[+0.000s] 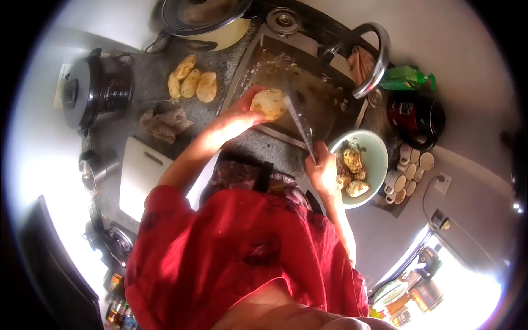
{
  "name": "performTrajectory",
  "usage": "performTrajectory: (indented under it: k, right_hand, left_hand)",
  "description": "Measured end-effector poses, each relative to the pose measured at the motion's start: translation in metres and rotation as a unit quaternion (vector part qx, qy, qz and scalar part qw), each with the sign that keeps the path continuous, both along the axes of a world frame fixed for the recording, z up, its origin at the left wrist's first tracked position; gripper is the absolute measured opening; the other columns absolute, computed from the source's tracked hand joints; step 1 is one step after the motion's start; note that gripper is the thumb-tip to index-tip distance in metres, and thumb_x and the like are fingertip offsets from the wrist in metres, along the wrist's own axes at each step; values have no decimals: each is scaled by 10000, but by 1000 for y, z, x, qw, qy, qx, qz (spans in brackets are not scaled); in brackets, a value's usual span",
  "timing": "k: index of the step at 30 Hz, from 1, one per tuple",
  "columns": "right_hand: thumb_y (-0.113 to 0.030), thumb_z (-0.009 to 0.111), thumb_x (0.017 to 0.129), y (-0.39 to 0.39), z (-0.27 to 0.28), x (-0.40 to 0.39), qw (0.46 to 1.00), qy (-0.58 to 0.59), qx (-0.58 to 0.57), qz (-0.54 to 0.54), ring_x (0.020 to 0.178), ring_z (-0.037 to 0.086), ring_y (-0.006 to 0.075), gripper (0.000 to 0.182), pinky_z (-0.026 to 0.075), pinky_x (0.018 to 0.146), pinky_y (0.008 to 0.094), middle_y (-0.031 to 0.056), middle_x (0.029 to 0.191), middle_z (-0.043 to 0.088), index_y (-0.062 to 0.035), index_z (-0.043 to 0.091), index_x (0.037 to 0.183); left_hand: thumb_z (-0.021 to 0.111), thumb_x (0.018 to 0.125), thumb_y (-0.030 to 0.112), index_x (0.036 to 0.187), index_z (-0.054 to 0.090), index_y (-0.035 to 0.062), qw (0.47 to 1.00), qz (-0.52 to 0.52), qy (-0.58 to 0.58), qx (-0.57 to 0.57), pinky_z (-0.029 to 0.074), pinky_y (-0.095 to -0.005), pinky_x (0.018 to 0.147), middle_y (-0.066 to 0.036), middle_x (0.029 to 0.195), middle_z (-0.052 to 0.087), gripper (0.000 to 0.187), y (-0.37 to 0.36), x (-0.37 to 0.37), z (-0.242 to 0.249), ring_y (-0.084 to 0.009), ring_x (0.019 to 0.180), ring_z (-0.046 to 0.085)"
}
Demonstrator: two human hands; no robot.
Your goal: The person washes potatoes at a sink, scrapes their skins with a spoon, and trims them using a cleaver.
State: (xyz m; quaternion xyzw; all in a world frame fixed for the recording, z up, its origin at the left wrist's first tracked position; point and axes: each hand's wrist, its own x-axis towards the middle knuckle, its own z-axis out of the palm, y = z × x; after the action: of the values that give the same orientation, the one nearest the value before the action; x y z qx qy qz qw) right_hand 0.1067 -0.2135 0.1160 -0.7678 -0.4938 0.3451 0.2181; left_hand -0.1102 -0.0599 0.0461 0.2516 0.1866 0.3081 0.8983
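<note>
Over the near edge of the sink (297,82), my left hand (241,114) is closed around a pale, mostly peeled potato (269,105) with brownish spots. My right hand (322,169) grips a knife (301,122) by its handle; the blade points up and away, its tip close beside the potato. Just right of that hand sits a pale green bowl (375,165) holding several dirty, brown-skinned potatoes (352,160). Several peeled potatoes (191,82) lie together on the counter to the left of the sink.
A faucet (380,60) arches over the sink's right side. Left are a crumpled cloth (165,124), a white cutting board (137,179) and a dark cooker (99,88). A lidded pot (223,34) stands behind. A green bottle (406,78), kettle (416,118) and mugs (406,173) line the right.
</note>
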Motion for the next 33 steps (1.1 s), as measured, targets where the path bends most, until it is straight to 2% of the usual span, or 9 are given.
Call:
performTrajectory:
  k: [6, 8, 19, 21, 22, 24, 26, 30, 33]
  right_hand:
    - [-95, 607, 684, -17, 11, -14, 992, -115, -1, 51, 625, 629, 384, 329, 510, 592, 450, 195, 637, 605, -41, 487, 985]
    - [-203, 725, 684, -22, 15, -18, 979, -178, -8, 97, 600, 632, 371, 405, 502, 551, 437, 189, 642, 605, -50, 484, 970]
    - [-110, 626, 637, -36, 15, -33, 985, -151, -63, 55, 681, 647, 377, 402, 522, 646, 458, 201, 695, 632, -20, 472, 999]
    - [-136, 641, 680, -43, -9, -26, 987, -147, -61, 6, 720, 646, 398, 396, 522, 667, 471, 225, 722, 634, -21, 488, 1026]
    - [-162, 656, 723, -42, -18, -21, 987, -143, -58, -37, 758, 645, 418, 391, 521, 688, 484, 249, 749, 636, -22, 504, 1054]
    - [-179, 596, 745, -46, -38, -4, 987, -94, -90, -95, 804, 638, 429, 333, 522, 740, 477, 273, 816, 643, 9, 558, 1017]
    - [-185, 602, 747, -55, -44, 4, 988, -57, -76, -119, 793, 633, 432, 309, 516, 734, 484, 268, 810, 642, 8, 556, 984]
    - [-147, 614, 734, -54, 4, -15, 995, -80, -29, -51, 765, 637, 422, 321, 509, 712, 484, 257, 775, 637, -15, 521, 1011]
    - [-131, 633, 729, -49, 37, -36, 993, -114, -38, -11, 748, 631, 430, 336, 507, 686, 490, 243, 764, 636, -47, 510, 1031]
  left_hand:
    - [743, 781, 162, 1384, 340, 59, 990, -78, 31, 114, 462, -386, 990, -134, 1300, 492, 732, -5, 12, -12, -256, 1176, 526]
    - [742, 784, 181, 1377, 350, 57, 987, -86, 48, 126, 469, -381, 977, -129, 1285, 503, 722, -10, 12, -9, -249, 1164, 532]
    - [740, 797, 287, 1340, 409, 42, 976, -84, 116, 164, 508, -351, 909, -97, 1201, 563, 682, -33, 2, -5, -209, 1095, 565]
    - [739, 800, 306, 1334, 419, 39, 982, -78, 100, 140, 515, -346, 897, -92, 1186, 574, 678, -36, 3, -7, -202, 1082, 572]
    - [683, 849, 302, 1277, 508, 64, 990, -123, -4, 70, 545, -313, 804, -93, 1131, 602, 521, -31, 9, -7, -185, 958, 617]
    - [778, 751, 364, 1289, 479, 60, 983, -166, -72, 15, 549, -332, 782, -91, 1105, 605, 686, -24, 5, 15, -208, 980, 612]
    - [843, 658, 391, 1331, 424, 55, 987, -159, -18, 8, 523, -359, 858, -90, 1151, 585, 861, -21, 1, 14, -242, 1078, 576]
    - [780, 756, 258, 1353, 384, 13, 981, -84, 116, 131, 458, -349, 973, -109, 1256, 533, 758, -26, 7, 34, -234, 1163, 527]
    - [728, 803, 275, 1344, 388, 28, 977, -89, 95, 170, 443, -338, 987, -114, 1278, 502, 685, -23, -3, 1, -207, 1195, 498]
